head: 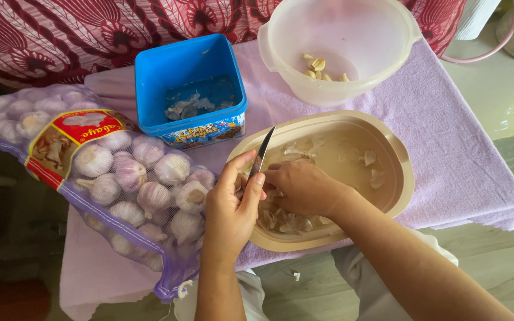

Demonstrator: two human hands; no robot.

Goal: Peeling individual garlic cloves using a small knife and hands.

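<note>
A lilac towel (447,148) covered the low table, with red patterned fabric (90,30) behind it. From my remote seat I watched both hands meet over the near rim of a tan oval tray (400,160) strewn with papery garlic skins (287,221). The left hand (230,208) was curled, thumb and fingers pressed together around something small I could not make out. The right hand (304,189) was closed on the handle of a knife (262,153), its blade pointing up and away between the two hands. Left of the tray lay a mesh bag of garlic bulbs (132,178). Behind it stood a blue square tub (188,65) holding scraps, and a translucent bowl (340,35) with a few peeled cloves (319,68).
</note>
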